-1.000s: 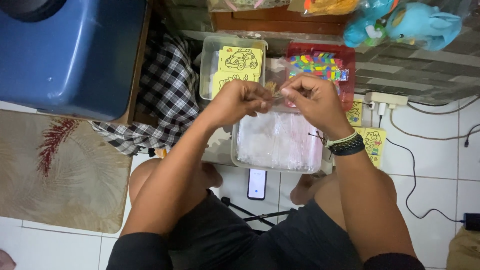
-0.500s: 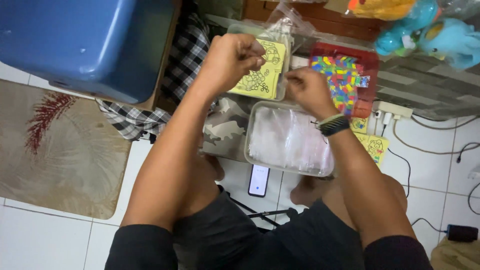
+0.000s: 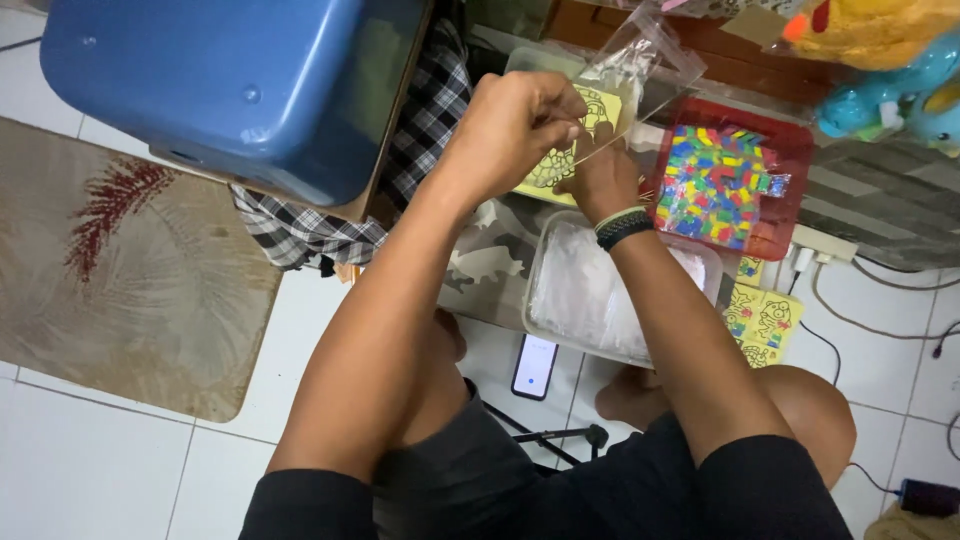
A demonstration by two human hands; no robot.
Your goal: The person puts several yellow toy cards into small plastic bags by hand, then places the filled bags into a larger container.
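My left hand (image 3: pixel 515 128) pinches the edge of a clear plastic bag (image 3: pixel 640 62) held up over a clear tub. My right hand (image 3: pixel 597 172), with a dark band on its wrist, reaches under the bag to a yellow picture card (image 3: pixel 560 165) with a black line drawing; its fingers are mostly hidden behind the left hand. The card lies over the far tub. Just below both hands stands a clear container (image 3: pixel 545 300) filled with white plastic bags.
A red tray (image 3: pixel 790 190) with a multicoloured mosaic sheet (image 3: pixel 715 185) sits to the right. More yellow cards (image 3: pixel 760 320) lie on the floor tiles. A blue tub (image 3: pixel 220 80), checked cloth (image 3: pixel 420 130), rug (image 3: pixel 110 270), phone (image 3: pixel 535 365), cables and soft toys (image 3: pixel 880 60) surround me.
Both hands have moved away from the bag container toward the far tub. The left hand has lifted the clear bag up, and the right hand has dropped to the yellow card.
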